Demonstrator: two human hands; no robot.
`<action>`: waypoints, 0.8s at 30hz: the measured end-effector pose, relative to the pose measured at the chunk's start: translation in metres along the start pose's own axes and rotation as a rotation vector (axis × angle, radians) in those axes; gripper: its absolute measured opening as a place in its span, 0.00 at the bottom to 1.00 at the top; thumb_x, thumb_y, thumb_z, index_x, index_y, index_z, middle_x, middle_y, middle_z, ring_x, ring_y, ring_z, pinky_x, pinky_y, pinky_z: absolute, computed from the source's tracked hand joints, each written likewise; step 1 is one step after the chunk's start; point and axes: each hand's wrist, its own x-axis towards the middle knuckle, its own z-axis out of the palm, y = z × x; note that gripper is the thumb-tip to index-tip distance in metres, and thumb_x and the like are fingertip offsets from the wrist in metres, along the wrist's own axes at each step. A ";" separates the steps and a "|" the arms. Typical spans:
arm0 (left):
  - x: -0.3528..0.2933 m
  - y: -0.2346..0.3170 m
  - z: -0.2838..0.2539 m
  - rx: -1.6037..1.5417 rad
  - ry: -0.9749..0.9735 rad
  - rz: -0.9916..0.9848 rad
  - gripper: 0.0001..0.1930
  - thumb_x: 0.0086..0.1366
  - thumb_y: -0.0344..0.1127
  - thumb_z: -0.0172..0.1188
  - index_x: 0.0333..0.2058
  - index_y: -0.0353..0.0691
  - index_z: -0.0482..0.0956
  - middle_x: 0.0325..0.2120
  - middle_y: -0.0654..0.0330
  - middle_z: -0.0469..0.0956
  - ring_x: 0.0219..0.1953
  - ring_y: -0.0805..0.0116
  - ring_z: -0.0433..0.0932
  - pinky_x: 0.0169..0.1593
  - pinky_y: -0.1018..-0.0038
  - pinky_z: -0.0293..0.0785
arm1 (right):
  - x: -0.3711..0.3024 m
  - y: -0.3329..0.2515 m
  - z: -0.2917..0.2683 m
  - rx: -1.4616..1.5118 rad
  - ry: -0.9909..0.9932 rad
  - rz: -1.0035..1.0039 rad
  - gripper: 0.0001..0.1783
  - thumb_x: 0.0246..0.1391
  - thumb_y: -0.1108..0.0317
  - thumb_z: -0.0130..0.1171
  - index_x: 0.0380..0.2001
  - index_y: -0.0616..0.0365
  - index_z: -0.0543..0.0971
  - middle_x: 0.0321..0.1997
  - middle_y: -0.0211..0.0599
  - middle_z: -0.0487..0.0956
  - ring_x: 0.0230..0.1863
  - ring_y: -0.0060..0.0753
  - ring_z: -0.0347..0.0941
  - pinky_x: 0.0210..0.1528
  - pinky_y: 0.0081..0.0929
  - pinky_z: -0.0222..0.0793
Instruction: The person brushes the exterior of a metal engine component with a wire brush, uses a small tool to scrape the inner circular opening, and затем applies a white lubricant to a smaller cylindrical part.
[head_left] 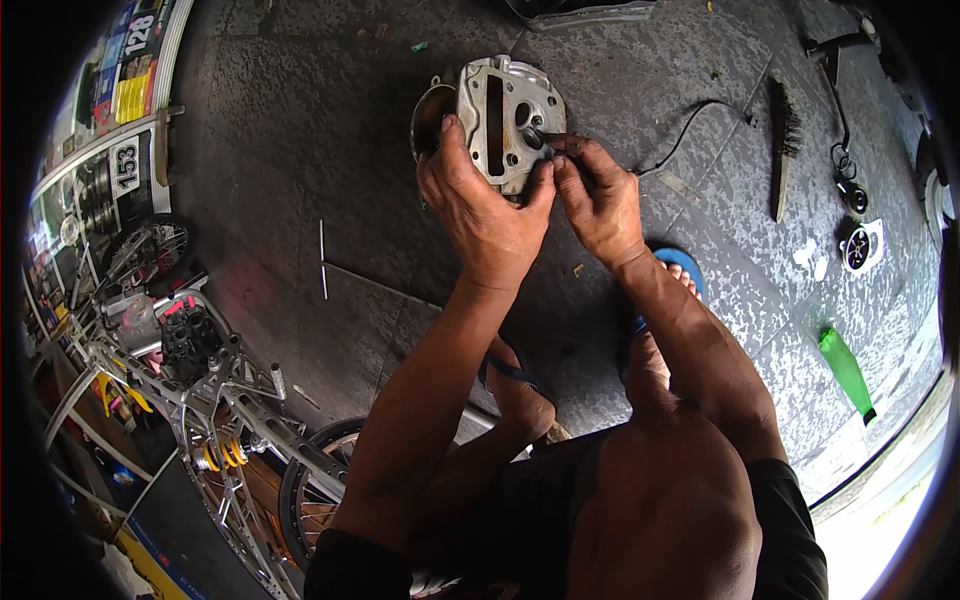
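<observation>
A silver metal engine casting (pixel 477 112), with a long slot and several round holes, rests in front of me at the upper middle. My left hand (pixel 485 225) grips its near left side, fingers at the left edge and thumb at the near edge. Beside a round opening, my right hand (pixel 605 205) is closed in a pinch on a small dark piece (pixel 550 138). Its tip reaches over the casting; the fingers hide the rest, so I cannot make out its kind. A round metal rim (pixel 418 125) shows at the casting's left.
A thin black cord (pixel 690 125) curves right of my hand. Farther right lie a brush (pixel 780 150), a round black part (pixel 855 247) and a green tapered object (pixel 846 372). At left stand a bare motorcycle frame (pixel 225 395) and a wheel (pixel 295 490). A thin rod (pixel 323 260) lies nearer.
</observation>
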 end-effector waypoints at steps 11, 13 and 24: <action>0.001 0.002 -0.001 0.017 0.000 0.003 0.55 0.47 0.40 0.79 0.67 0.31 0.52 0.57 0.44 0.67 0.55 0.46 0.69 0.63 0.45 0.60 | 0.003 0.000 -0.009 -0.047 0.058 0.121 0.12 0.62 0.69 0.60 0.48 0.58 0.81 0.33 0.50 0.84 0.36 0.43 0.86 0.37 0.32 0.79; -0.001 0.003 0.001 0.021 0.007 0.003 0.55 0.46 0.40 0.79 0.67 0.31 0.52 0.57 0.44 0.67 0.55 0.46 0.69 0.63 0.45 0.60 | 0.005 -0.004 -0.015 -0.053 0.031 0.069 0.12 0.62 0.69 0.60 0.48 0.58 0.81 0.33 0.50 0.84 0.35 0.44 0.86 0.37 0.33 0.79; 0.000 -0.001 0.000 0.008 0.023 0.017 0.55 0.47 0.39 0.79 0.67 0.31 0.52 0.56 0.44 0.68 0.54 0.46 0.69 0.62 0.45 0.60 | 0.004 -0.011 -0.009 -0.123 -0.041 0.018 0.12 0.61 0.66 0.62 0.46 0.58 0.82 0.34 0.50 0.85 0.35 0.44 0.86 0.37 0.34 0.80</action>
